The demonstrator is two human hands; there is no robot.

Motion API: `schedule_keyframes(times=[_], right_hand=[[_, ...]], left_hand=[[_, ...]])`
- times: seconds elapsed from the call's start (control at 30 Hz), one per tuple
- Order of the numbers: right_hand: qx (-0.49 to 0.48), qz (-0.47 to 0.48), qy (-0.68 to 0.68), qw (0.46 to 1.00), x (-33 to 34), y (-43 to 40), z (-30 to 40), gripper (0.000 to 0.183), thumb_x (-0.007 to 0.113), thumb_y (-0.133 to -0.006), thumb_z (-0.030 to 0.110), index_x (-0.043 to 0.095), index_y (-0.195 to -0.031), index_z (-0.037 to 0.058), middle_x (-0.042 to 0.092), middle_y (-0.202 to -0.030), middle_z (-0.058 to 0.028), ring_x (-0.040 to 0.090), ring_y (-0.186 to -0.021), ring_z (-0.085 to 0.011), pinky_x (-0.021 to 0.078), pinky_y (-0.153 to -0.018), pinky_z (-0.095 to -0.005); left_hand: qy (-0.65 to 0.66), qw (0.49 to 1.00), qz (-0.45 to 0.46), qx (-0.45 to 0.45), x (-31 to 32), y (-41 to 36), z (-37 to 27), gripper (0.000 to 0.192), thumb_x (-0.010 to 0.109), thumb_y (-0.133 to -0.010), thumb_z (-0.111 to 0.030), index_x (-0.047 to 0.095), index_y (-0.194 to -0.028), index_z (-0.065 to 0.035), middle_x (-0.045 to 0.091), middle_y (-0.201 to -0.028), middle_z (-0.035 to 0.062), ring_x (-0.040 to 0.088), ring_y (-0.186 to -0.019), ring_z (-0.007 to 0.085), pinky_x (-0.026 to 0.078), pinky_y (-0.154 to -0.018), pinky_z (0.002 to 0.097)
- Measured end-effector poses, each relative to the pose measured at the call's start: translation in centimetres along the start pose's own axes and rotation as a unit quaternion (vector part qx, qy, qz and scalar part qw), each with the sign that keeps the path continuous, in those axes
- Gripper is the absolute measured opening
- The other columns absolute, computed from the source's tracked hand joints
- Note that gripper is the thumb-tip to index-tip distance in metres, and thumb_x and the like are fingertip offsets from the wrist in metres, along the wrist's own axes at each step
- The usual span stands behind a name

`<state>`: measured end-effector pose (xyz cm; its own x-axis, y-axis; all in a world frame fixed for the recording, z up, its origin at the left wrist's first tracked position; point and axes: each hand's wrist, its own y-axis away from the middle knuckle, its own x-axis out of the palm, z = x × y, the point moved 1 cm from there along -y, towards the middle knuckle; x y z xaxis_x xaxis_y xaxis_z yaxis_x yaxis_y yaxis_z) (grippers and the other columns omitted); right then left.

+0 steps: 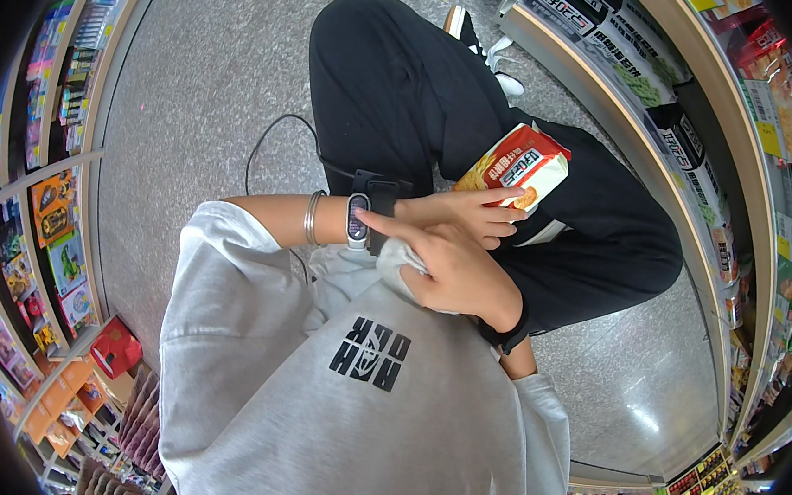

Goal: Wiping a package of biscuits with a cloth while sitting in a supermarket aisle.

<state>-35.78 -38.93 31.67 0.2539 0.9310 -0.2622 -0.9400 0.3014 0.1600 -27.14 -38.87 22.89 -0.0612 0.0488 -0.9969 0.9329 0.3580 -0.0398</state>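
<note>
A red and cream biscuit packet (514,166) leans on the crossed legs in black trousers. My left hand (472,211) holds its near edge, index finger across the printed face; the thumb is hidden. On that forearm are silver bangles (311,216), a white smartwatch (358,220) with a lit screen, and a black strap (380,208). My right hand (464,270) crosses over the left wrist, its index fingertip at the watch face. The other fingers curl around a light grey cloth (400,267), partly hidden by the hand. A black band circles the right wrist.
Shelves of packaged snacks (634,57) curve along the right. Shelves on the left hold boxed toys (54,206) and stationery (93,21). A black cable (257,146) loops over the speckled floor (222,59) beside the left knee. A red item (116,347) lies at lower left.
</note>
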Motion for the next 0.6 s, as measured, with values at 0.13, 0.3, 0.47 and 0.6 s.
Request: schedule_keyframes(times=[0.13, 0.3, 0.47, 0.6], right_hand=[[-0.016, -0.025, -0.012, 0.999, 0.3, -0.1, -0.3, 0.073, 0.059, -0.078, 0.002, 0.042, -0.148, 0.0104, 0.062, -0.069, -0.0235, 0.062, -0.060, -0.0358, 0.0505, -0.067, -0.0430], [-0.045, 0.003, -0.020, 0.999, -0.2, -0.1, 0.1, 0.073, 0.059, -0.077, -0.001, 0.044, -0.147, 0.0119, 0.064, -0.072, -0.0233, 0.063, -0.062, -0.0367, 0.0511, -0.068, -0.0432], [-0.076, 0.036, -0.015, 0.996, -0.1, 0.0, -0.6, 0.073, 0.059, -0.076, -0.002, 0.045, -0.146, 0.0119, 0.068, -0.083, -0.0242, 0.066, -0.069, -0.0373, 0.0520, -0.072, -0.0428], [-0.048, -0.107, -0.006, 0.993, 1.1, -0.3, -1.0, 0.073, 0.058, -0.076, -0.001, 0.043, -0.147, 0.0102, 0.068, -0.096, -0.0259, 0.068, -0.076, -0.0391, 0.0523, -0.078, -0.0440]], left_hand=[[0.014, 1.000, 0.003, 0.001, 0.1, -0.1, 0.1, 0.026, 0.060, -0.082, -0.021, 0.068, -0.106, -0.0130, 0.057, -0.136, -0.0003, 0.028, -0.146, 0.0254, 0.010, -0.125, 0.0531], [0.014, 1.000, 0.016, 0.000, -0.2, 0.0, 0.0, 0.029, 0.061, -0.081, -0.023, 0.067, -0.108, -0.0134, 0.057, -0.136, -0.0004, 0.027, -0.147, 0.0245, 0.008, -0.125, 0.0532], [0.006, 1.000, 0.028, -0.005, -0.2, -0.1, -0.2, 0.027, 0.059, -0.084, -0.023, 0.066, -0.109, -0.0142, 0.054, -0.140, -0.0009, 0.025, -0.148, 0.0241, 0.007, -0.125, 0.0527], [0.024, 0.998, 0.062, 0.005, -0.3, 0.0, 0.2, 0.036, 0.054, -0.090, -0.026, 0.059, -0.123, -0.0124, 0.050, -0.144, 0.0016, 0.025, -0.147, 0.0248, 0.009, -0.125, 0.0511]])
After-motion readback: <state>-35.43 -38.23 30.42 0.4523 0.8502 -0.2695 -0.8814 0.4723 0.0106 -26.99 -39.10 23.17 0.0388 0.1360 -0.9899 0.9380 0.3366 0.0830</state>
